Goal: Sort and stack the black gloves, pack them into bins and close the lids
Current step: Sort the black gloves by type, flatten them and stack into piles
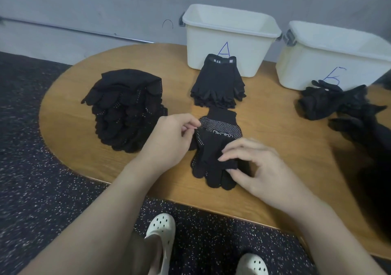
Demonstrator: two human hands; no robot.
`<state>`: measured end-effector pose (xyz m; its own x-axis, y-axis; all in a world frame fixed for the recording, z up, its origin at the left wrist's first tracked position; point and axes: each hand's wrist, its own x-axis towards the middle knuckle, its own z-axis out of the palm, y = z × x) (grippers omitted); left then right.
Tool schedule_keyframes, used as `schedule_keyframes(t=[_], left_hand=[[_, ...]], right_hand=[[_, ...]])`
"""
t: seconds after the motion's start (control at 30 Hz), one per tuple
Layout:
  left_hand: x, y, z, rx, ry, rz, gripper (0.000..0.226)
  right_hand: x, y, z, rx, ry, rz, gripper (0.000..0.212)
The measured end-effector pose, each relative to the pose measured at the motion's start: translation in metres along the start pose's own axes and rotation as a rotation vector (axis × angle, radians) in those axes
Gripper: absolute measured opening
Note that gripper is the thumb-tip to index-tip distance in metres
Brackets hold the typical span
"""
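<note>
A black glove with white grip dots lies flat near the table's front edge, fingers toward me. My left hand pinches its left edge near the cuff. My right hand pinches the glove's fingers on the right side. Behind it sits a neat stack of fingerless black gloves, right in front of the white bin marked A. A big heap of dotted black gloves lies at the left. Loose black gloves are piled before the white bin marked B.
Both bins stand lidless at the back of the rounded wooden table, against a grey wall. More dark fabric runs down the right edge. Below the table are speckled dark flooring and my white clogs.
</note>
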<state>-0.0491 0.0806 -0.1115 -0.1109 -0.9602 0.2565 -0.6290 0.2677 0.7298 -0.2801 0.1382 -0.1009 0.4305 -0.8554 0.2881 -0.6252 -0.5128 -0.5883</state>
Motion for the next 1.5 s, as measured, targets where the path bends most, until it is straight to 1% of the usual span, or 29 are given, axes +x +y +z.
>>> schedule_keyframes(t=[0.07,0.13,0.2,0.3,0.37,0.4,0.43,0.5,0.57,0.63,0.73,0.93,1.03,1.1,1.17,1.2,1.27,1.33,1.37,1.43,1.5], left_hand=[[-0.002,0.002,0.0,-0.01,0.015,0.028,0.024],[-0.004,0.006,0.0,0.004,0.009,0.094,0.027],[-0.006,0.01,0.001,0.017,-0.011,0.192,0.029],[-0.017,0.015,0.004,0.132,-0.143,0.281,0.043],[-0.028,0.018,0.008,0.224,-0.242,0.315,0.05],[-0.033,0.018,0.011,0.259,-0.271,0.333,0.051],[-0.037,0.017,0.014,0.295,-0.292,0.35,0.053],[-0.04,0.014,0.018,0.383,-0.336,0.37,0.059],[-0.039,0.012,0.017,0.451,-0.395,0.342,0.065],[-0.039,0.013,0.014,0.493,-0.444,0.277,0.068],[-0.04,0.016,0.013,0.529,-0.467,0.203,0.072],[-0.044,0.014,0.014,0.557,-0.439,0.145,0.085],[-0.044,0.016,0.015,0.55,-0.426,0.113,0.085],[-0.044,0.018,0.014,0.512,-0.407,0.063,0.081],[-0.041,0.022,0.011,0.439,-0.364,0.027,0.073],[-0.038,0.024,0.009,0.398,-0.333,0.037,0.069],[-0.029,0.027,0.007,0.35,-0.279,0.115,0.058],[-0.019,0.028,0.006,0.324,-0.262,0.195,0.046],[-0.015,0.028,0.006,0.32,-0.27,0.219,0.041],[-0.009,0.028,0.006,0.337,-0.299,0.233,0.038],[-0.006,0.028,0.005,0.361,-0.343,0.204,0.041]], right_hand=[[-0.002,0.0,0.003,-0.089,-0.029,-0.016,0.019],[-0.005,-0.002,0.003,-0.137,-0.076,0.001,0.027],[-0.009,-0.006,0.001,-0.129,-0.08,0.021,0.036],[-0.011,-0.016,0.001,-0.136,0.066,0.057,0.043],[-0.009,-0.021,0.005,-0.204,0.125,0.135,0.052],[-0.007,-0.022,0.008,-0.253,0.101,0.171,0.057],[-0.007,-0.022,0.011,-0.306,0.043,0.195,0.061],[-0.006,-0.02,0.017,-0.401,-0.116,0.222,0.064],[-0.006,-0.017,0.019,-0.462,-0.243,0.26,0.067],[-0.007,-0.018,0.019,-0.495,-0.289,0.288,0.069],[-0.009,-0.02,0.02,-0.522,-0.291,0.326,0.072],[-0.017,-0.02,0.014,-0.56,-0.295,0.427,0.083],[-0.021,-0.016,0.011,-0.562,-0.274,0.464,0.092],[-0.025,-0.014,0.008,-0.548,-0.265,0.486,0.096],[-0.027,-0.014,0.006,-0.496,-0.231,0.512,0.095],[-0.026,-0.013,0.005,-0.458,-0.186,0.52,0.093],[-0.018,-0.008,0.005,-0.387,-0.035,0.494,0.087],[-0.007,-0.001,0.007,-0.333,0.108,0.418,0.073],[-0.001,0.003,0.008,-0.309,0.148,0.382,0.066],[0.011,0.011,0.008,-0.294,0.163,0.343,0.051],[0.022,0.015,0.006,-0.289,0.126,0.344,0.037]])
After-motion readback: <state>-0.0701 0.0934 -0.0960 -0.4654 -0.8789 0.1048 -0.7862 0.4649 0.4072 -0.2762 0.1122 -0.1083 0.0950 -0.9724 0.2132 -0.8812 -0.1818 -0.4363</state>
